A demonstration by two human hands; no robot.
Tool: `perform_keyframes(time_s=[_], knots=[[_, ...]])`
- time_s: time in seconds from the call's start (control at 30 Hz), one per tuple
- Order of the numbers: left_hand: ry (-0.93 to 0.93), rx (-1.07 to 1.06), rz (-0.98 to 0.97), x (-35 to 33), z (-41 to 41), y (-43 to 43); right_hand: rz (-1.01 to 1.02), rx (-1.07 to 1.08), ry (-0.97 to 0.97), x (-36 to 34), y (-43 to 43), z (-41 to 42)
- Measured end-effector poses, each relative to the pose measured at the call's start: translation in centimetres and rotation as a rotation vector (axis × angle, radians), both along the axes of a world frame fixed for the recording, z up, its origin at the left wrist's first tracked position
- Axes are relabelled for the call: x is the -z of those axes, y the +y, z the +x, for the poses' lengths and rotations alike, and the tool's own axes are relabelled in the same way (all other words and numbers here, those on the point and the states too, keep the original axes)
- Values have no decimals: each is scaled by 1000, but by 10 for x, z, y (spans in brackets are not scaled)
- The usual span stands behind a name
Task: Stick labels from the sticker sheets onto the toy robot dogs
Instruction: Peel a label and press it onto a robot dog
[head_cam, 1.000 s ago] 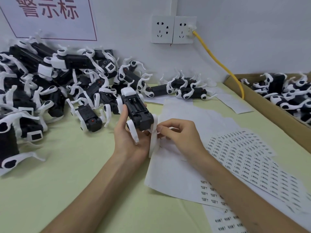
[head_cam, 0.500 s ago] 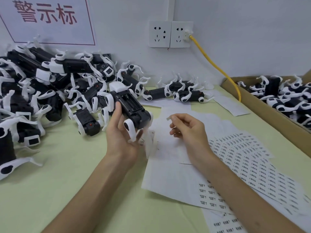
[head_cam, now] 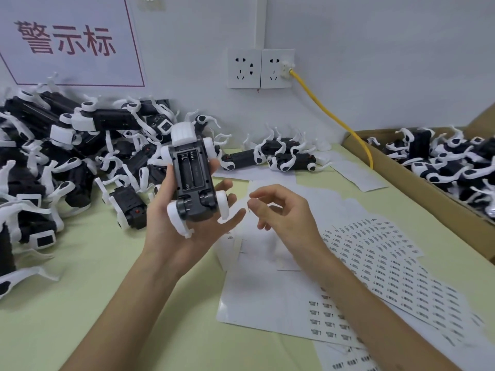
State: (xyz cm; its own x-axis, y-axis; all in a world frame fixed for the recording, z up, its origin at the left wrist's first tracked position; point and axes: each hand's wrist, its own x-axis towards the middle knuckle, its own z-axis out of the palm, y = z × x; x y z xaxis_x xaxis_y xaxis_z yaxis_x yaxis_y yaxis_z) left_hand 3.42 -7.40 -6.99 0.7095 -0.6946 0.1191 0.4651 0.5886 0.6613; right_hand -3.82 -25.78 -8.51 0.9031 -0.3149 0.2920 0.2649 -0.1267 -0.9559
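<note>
Pale green surface (head_cam: 93,303) up against a white wall (head_cam: 375,49), and out past the left hand (head_cam: 171,226) on its outer side sits a big tangled pile of toy robot dogs (head_cam: 67,162), legs hooked into each other every which way. That hand is curled round one toy robot dog (head_cam: 191,180), held up belly-side to the camera, thumb on one flank and fingers wrapped round the other, with the battery bay (head_cam: 191,170) uncovered and the springs showing. Just beside it, not touching the dog, the right hand (head_cam: 284,218) has thumb and forefinger pressed together on what looks like a tiny label (head_cam: 249,204), seen edge-on, so honestly it's hard to be sure of it. My worries: a label that small tends to fold over or cling to the fingertip instead of the plastic, and if it goes down crooked or half over the open bay edge, peeling it back will probably wreck it. The grip also looks more like a cradle than a clamp, so pressing hard could twist the dog or flip a floppy leg in the way. Under and beyond the right hand the sticker sheets (head_cam: 375,253) overlap loosely, so a dragging forearm could shift them. Further out on that side is a cardboard box (head_cam: 428,194) of more dogs, so mixing up done and undone ones seems easy.
</note>
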Motion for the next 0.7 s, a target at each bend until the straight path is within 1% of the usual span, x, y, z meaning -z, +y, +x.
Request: perform_keyframes(time_s=[0.47,0.7], knots=[[52,42,-48,4,1,1,-40,-51,34,2,-1,-1],[35,49,-32,2,-1,0,-66,-46,48,3,0,0]])
